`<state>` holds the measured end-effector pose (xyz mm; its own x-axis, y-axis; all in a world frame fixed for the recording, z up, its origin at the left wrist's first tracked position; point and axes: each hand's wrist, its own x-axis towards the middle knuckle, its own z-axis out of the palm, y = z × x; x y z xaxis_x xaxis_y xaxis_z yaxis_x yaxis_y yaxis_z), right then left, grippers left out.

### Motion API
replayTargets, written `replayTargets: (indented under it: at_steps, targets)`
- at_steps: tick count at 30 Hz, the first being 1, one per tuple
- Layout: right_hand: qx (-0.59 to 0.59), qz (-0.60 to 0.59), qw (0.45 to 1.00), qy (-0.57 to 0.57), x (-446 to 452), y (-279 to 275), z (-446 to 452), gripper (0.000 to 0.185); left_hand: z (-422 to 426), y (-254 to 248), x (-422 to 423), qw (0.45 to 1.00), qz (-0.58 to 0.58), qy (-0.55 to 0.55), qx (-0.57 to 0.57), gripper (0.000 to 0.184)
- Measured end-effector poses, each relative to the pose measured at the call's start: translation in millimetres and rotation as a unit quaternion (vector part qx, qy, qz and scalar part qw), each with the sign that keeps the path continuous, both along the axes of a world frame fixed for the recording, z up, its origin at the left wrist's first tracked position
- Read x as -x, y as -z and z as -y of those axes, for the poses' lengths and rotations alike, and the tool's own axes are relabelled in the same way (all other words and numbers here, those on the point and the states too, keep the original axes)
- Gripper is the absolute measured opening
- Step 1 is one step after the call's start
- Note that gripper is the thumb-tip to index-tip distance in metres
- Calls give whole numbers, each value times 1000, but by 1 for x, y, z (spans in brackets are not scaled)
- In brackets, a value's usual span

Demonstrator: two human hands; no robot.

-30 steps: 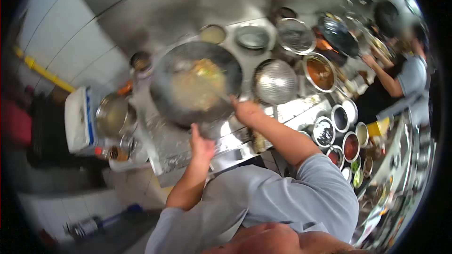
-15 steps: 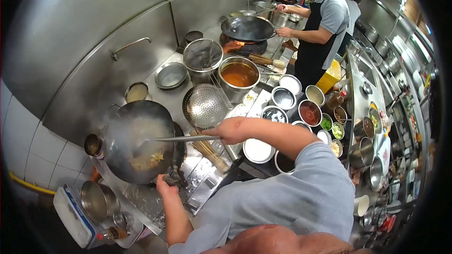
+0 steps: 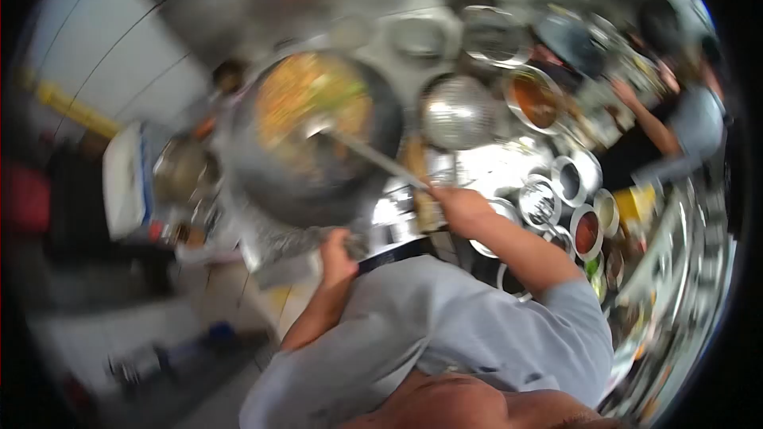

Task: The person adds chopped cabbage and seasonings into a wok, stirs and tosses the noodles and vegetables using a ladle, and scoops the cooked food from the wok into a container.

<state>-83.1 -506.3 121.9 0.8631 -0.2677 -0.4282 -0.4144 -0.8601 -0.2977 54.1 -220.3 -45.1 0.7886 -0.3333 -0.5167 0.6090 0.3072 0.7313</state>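
In the head view, my right hand is wrapped round the long handle of a metal ladle. The ladle's head is over the wok, against the food. Yellow-orange food with some green fills the far side of the wok, smeared by motion. My left hand is closed at the wok's near edge, on a greyish cloth that seems to cover the handle; the handle itself is hidden.
Right of the wok lie a perforated strainer and a pot of orange-brown liquid. Several seasoning containers stand farther right. A co-worker stands at the far right. A white box is at the left.
The view has swung, so the wok sits farther right and blurs. The food has spread up the wok's far side, with green now visible. Both hands keep their holds.
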Motion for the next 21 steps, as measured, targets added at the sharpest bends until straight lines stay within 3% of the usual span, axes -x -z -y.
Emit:
replayTargets:
  at_steps: [2, 3, 8, 11, 14, 15, 16, 17, 21]
  targets:
    - [-33, 6, 999, 26, 10, -41, 2, 72, 8, -31, 19, 993, -105, -49, 30, 18]
    - [-56, 30, 998, 9, 18, -55, 13, 76, 11, -45, 15, 995, -75, -29, 50, 18]
    - [-36, -70, 996, -39, 22, -137, 29, 73, 61, -61, -62, 990, -104, -61, 68, 8]
    - [29, -52, 995, -75, 13, -101, 22, 76, 77, -40, -79, 990, -111, -36, 79, 9]
    - [54, 2, 998, -26, 1, -8, 15, 77, 52, -53, -29, 995, -79, -21, 48, 15]
    - [68, 14, 997, -17, 6, 16, 15, 78, 34, -28, -12, 998, -43, 13, 51, 20]
    - [59, 24, 998, -1, 13, 15, 2, 80, 26, -49, 5, 996, -92, -12, 11, 27]
    - [51, 37, 998, 12, 16, 10, -5, 81, 20, -34, 10, 999, -27, -19, 37, 34]
    - [-39, 102, 993, 44, 45, -13, -2, 71, 31, -29, -29, 995, -88, -20, 52, 18]
